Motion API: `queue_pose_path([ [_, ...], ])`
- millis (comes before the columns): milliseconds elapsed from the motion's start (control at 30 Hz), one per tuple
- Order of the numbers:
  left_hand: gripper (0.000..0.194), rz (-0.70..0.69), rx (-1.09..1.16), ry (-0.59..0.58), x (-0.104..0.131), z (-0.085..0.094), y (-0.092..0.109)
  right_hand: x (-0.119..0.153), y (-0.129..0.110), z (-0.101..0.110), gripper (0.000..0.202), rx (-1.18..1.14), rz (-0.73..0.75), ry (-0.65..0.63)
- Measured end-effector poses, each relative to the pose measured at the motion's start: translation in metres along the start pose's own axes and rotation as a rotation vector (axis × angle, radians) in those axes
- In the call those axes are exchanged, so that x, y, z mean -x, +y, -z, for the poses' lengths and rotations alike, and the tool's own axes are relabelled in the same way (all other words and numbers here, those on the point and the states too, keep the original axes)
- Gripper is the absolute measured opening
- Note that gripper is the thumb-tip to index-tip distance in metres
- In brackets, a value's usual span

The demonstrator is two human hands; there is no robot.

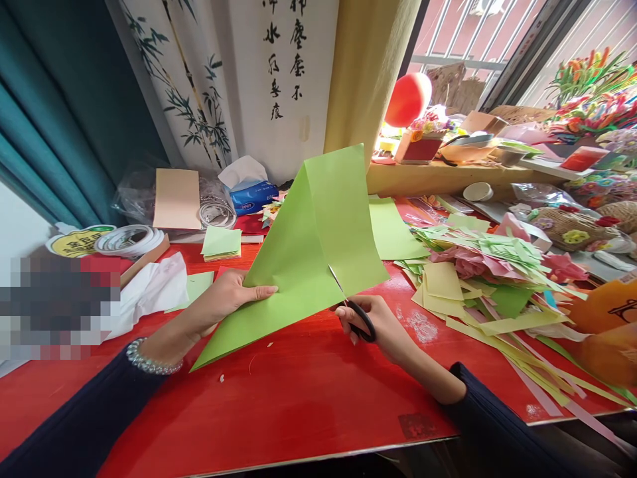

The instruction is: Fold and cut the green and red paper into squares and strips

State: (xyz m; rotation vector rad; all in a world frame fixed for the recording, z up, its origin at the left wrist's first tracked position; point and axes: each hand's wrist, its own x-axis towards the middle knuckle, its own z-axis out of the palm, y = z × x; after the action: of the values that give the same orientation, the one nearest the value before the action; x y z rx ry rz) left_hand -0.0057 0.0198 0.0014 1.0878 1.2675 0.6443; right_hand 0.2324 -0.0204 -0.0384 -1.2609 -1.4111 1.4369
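Note:
A large sheet of green paper (298, 245), bent along a crease, is held up above the red table (279, 411). My left hand (226, 299) grips its left side, thumb on top and the other fingers hidden beneath. Black-handled scissors (362, 320) are in my right hand (378, 325), the fingers wrapped round the handles. A blade lies against the sheet near its lower right edge, beside the crease. How much of the blade is behind the paper cannot be seen.
Cut paper strips and scraps (488, 265) are heaped on the right. Behind stand a small stack of green squares (221, 243), a tissue pack (253, 197) and rolls of white tape (128, 239). Crumpled white tissue (149, 292) lies left. A cluttered windowsill (423, 178) runs along the back right.

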Motion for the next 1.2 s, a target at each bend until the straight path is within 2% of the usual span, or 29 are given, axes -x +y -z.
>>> queue_pose_path([
  [133, 0.031, -0.011, -0.011, -0.053, -0.002, 0.003, -0.005, 0.002, -0.006, -0.001, 0.043, 0.001, -0.035, 0.007],
  [333, 0.023, 0.003, -0.013, -0.057, -0.002, 0.002, -0.005, 0.002, -0.003, 0.0, 0.042, 0.006, -0.009, 0.001],
  [633, 0.026, 0.042, 0.008, -0.082, -0.001, -0.001, -0.005, 0.002, -0.004, 0.0, 0.044, -0.006, -0.016, -0.01],
  [933, 0.032, 0.06, 0.014, -0.11, -0.002, -0.001, -0.005, 0.001, 0.008, 0.01, 0.049, -0.027, 0.097, -0.169],
  [1200, 0.034, 0.06, -0.002, -0.129, -0.001, -0.002, -0.007, -0.001, 0.011, 0.013, 0.05, 0.021, 0.042, -0.159],
])
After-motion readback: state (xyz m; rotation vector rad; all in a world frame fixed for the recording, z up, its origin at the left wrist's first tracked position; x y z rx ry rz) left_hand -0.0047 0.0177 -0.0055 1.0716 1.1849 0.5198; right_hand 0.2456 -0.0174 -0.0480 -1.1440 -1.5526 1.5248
